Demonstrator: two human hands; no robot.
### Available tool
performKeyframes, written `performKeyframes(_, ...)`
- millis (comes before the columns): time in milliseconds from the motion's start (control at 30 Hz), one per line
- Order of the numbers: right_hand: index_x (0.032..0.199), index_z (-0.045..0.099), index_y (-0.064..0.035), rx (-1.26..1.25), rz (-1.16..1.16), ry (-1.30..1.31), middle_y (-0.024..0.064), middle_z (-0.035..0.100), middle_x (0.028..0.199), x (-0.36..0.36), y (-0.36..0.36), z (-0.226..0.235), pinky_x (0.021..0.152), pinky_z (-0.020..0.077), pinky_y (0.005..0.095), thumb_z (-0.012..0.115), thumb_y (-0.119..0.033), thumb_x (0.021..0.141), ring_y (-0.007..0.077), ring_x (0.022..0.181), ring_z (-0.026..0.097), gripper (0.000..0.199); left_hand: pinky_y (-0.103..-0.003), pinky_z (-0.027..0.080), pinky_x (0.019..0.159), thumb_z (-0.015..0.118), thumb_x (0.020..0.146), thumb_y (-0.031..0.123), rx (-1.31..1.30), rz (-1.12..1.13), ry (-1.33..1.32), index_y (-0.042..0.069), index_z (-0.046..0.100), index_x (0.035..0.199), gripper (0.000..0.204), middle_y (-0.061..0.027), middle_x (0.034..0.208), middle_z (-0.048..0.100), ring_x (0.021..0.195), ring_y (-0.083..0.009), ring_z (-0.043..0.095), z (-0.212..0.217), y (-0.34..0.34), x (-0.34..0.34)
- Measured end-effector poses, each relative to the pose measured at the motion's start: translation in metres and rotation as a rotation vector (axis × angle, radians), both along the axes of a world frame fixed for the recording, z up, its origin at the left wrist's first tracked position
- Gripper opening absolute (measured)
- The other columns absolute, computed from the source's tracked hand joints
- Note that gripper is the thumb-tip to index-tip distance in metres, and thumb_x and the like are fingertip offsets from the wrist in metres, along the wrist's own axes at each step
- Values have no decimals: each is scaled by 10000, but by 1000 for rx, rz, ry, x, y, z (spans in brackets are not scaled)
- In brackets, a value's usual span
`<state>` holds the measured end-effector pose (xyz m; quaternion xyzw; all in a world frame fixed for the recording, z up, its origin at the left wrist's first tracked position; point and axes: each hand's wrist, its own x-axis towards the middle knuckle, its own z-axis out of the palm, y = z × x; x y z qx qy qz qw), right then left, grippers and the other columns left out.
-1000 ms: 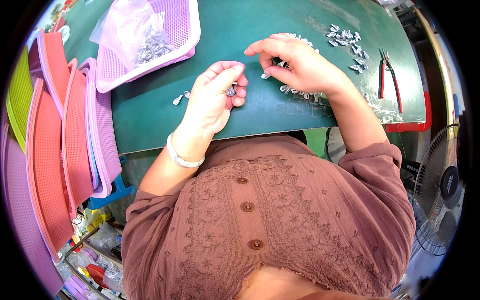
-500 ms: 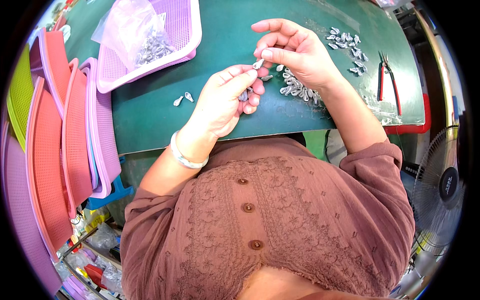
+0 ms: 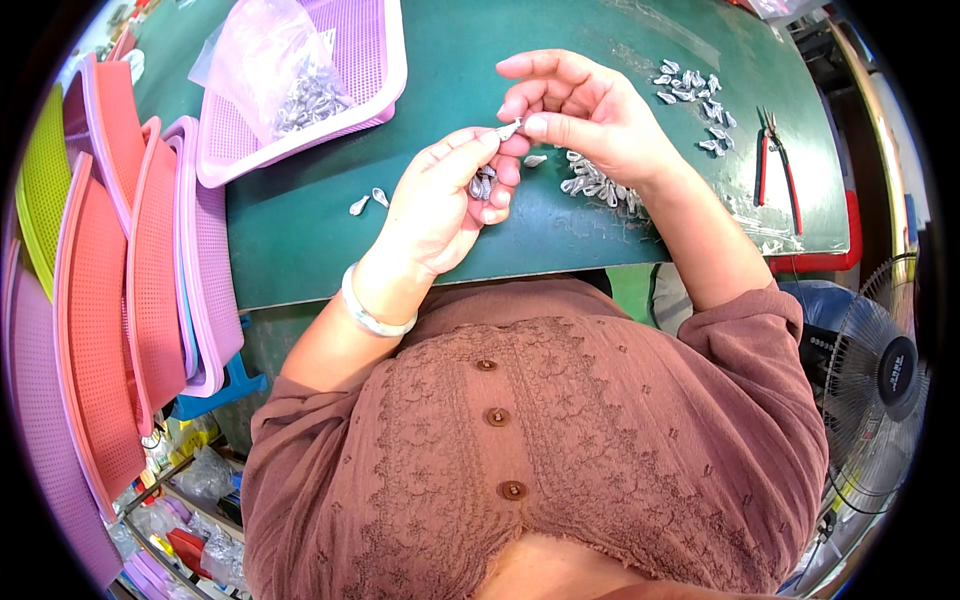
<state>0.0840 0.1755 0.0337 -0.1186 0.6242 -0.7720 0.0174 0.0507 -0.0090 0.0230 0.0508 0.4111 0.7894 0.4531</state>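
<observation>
At frame centre, above the green table (image 3: 330, 240), the left hand (image 3: 440, 210) cups several small metal pieces (image 3: 481, 186) while the right hand (image 3: 580, 115) pinches one metal piece (image 3: 509, 129) against it — seemingly mid-joining — needing steady fingertip alignment.

Single head-worn fisheye view, looking steeply down from above the person's chest onto the near edge of the green bench (image 3: 330, 240). Close range; both forearms enter from below. Straight edges bow near the rim.

Bare green table (image 3: 300, 240) lies left of the hands; pink tray (image 3: 375, 70) blocks beyond.
</observation>
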Motion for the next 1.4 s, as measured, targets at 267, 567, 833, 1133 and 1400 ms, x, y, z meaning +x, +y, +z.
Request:
performKeyframes(267, 1226, 473, 2, 79, 16, 20, 72, 621, 951, 3, -4, 2, 798, 487, 263, 586, 59, 787, 130, 882, 589, 457, -182, 332, 444, 429, 929, 194, 105, -78, -133, 51, 514, 927, 166, -32, 736, 522, 558, -94, 452, -6, 0, -1)
performKeyframes(567, 1241, 460, 7, 97, 21, -15, 81, 632, 943, 4, -6, 3, 774, 492, 255, 577, 76, 788, 124, 857, 593, 473, -193, 337, 440, 420, 933, 193, 109, -81, -160, 31, 541, 897, 205, -35, 705, 522, 535, -90, 454, -8, 1, 0)
performKeyframes(833, 1258, 439, 2, 186, -38, 37, 74, 622, 941, 4, -7, 3, 796, 472, 252, 554, 80, 796, 121, 883, 581, 482, -185, 326, 437, 465, 913, 242, -62, 29, 16, 44, 563, 847, 231, -20, 683, 520, 530, -88, 439, 1, -3, -1)
performKeyframes(1133, 1284, 402, -8, 231, -45, 86, 93, 592, 1005, 5, -8, 2, 831, 455, 267, 522, 88, 808, 137, 931, 565, 500, -176, 326, 433, 555, 878, 182, -130, 96, 123, 47, 580, 819, 149, 5, 650, 518, 518, -64, 436, 0, -2, 0)
performKeyframes(1400, 1270, 429, -51, 198, -59, 157, 26, 595, 949, 2, -5, -7, 660, 455, 208, 548, 14, 829, 81, 858, 555, 461, -167, 329, 446, 528, 897, 178, -40, 31, 32, 41, 568, 867, 146, -3, 702, 523, 548, -65, 440, -2, -5, -3)
